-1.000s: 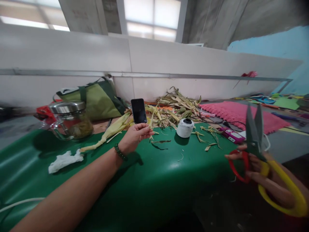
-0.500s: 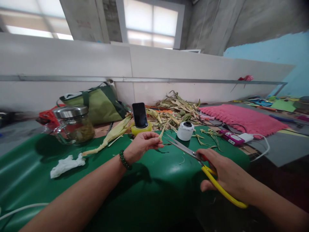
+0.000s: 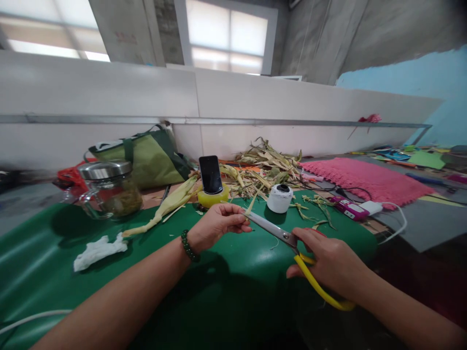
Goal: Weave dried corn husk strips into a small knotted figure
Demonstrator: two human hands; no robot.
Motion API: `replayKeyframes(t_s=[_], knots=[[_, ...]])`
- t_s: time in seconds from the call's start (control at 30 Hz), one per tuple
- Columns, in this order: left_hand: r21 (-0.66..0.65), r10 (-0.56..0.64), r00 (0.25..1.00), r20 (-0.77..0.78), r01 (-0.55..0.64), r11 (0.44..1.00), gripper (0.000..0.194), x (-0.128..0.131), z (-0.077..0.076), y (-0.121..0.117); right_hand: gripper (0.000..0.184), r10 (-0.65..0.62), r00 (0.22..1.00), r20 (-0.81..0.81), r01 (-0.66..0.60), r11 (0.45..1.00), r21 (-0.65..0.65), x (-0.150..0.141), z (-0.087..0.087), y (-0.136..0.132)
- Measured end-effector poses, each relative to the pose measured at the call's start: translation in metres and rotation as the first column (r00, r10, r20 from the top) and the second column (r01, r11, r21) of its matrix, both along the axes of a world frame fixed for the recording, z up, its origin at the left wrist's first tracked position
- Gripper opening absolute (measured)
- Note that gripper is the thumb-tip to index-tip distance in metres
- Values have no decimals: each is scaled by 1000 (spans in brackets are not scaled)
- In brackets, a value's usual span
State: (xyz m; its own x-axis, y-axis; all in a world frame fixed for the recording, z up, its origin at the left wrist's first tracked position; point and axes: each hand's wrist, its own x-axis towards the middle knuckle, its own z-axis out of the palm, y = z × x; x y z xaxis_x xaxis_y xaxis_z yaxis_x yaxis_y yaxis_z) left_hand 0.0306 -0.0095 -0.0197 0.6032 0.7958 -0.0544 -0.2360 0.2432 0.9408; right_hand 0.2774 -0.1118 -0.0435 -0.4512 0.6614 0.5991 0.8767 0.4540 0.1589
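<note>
Between the fingertips of my left hand (image 3: 226,218) is a thin, pale piece of corn husk (image 3: 251,206), its pointed end sticking up. A green bead bracelet circles that wrist. My right hand (image 3: 324,260) grips scissors (image 3: 277,232) with yellow and red handles. Their blades look closed together, and the tips meet the husk piece right beside my left fingers. Behind the blades stands a white spool-like roll (image 3: 279,198) with a dark centre. A phone (image 3: 210,174) leans upright on a yellow tape roll (image 3: 213,195) just past my left hand.
Dried husks (image 3: 270,163) are heaped at the back. A twisted husk bundle (image 3: 166,209), white tissue (image 3: 100,252), glass jar (image 3: 109,189) and green bag (image 3: 146,158) stand or lie left. Husk knots, a magenta power strip (image 3: 348,208) and pink cloth (image 3: 368,180) lie right on and beyond the green mat (image 3: 237,282).
The scissors moved left to the husk piece, and their blades have come together from slightly apart. My left hand has barely shifted, still pinching the husk.
</note>
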Motion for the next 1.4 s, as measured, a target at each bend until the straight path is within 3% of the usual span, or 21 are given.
replayKeyframes(t_s=[0.17, 0.3, 0.37, 0.43, 0.5, 0.6, 0.67, 0.73, 0.83, 0.9, 0.93, 0.97, 1.03, 1.13, 1.23, 1.4], knots=[[11, -15, 1000, -23, 16, 1000, 40, 1, 0, -1, 48, 1, 999, 52, -8, 992, 127, 1, -5, 1], [63, -26, 998, -50, 29, 998, 38, -1, 2, -2, 38, -2, 999, -44, 2, 1000, -1, 3, -1, -3], [81, -3, 999, -42, 6, 997, 36, -2, 3, -1, 39, -129, 983, -130, 120, 990, -73, 13, 6, -3], [86, 39, 999, -23, -36, 996, 36, -3, 3, 1, 41, -342, 925, -167, 330, 939, -97, 33, 13, 0], [91, 75, 997, -11, -74, 993, 35, -3, 2, 3, 41, -549, 830, -96, 535, 833, -137, 58, 18, 7], [89, 104, 995, -1, -104, 991, 33, -3, 1, 5, 29, -678, 735, -4, 660, 716, -228, 97, 12, 24], [78, 119, 993, 9, -120, 990, 32, -3, 1, 6, 27, -694, 720, 9, 665, 685, -298, 115, -1, 37], [69, 140, 990, 19, -141, 988, 33, -3, 2, 6, 24, -608, 794, -28, 571, 760, -312, 125, -17, 47], [76, 184, 982, 29, -186, 980, 33, -3, 3, 6, 21, -546, 837, -33, 509, 799, -320, 124, -29, 55], [99, 221, 974, 52, -226, 969, 31, -5, 4, 7, 26, -526, 850, -33, 499, 823, -272, 109, -20, 53], [112, 238, 969, 61, -244, 963, 30, -5, 4, 8, 27, -475, 878, -59, 452, 863, -225, 96, -11, 50], [123, 252, 965, 67, -259, 958, 29, -6, 5, 9, 25, -405, 907, -117, 380, 905, -189, 80, 1, 47], [135, 275, 959, 70, -283, 950, 28, -7, 5, 10, 26, -158, 956, -248, 106, 972, -211, 39, 25, 43], [151, 280, 956, 82, -290, 945, 28, -9, 6, 11, 27, 100, 906, -411, -187, 966, -177, -29, 51, 53], [150, 282, 951, 128, -300, 942, 29, -12, 6, 12, 26, 245, 823, -512, -362, 922, -140, -80, 56, 79], [87, 351, 920, 176, -370, 925, 28, -14, 5, 18, 13, 304, 651, -695, -527, 841, -126, -107, 48, 115]])
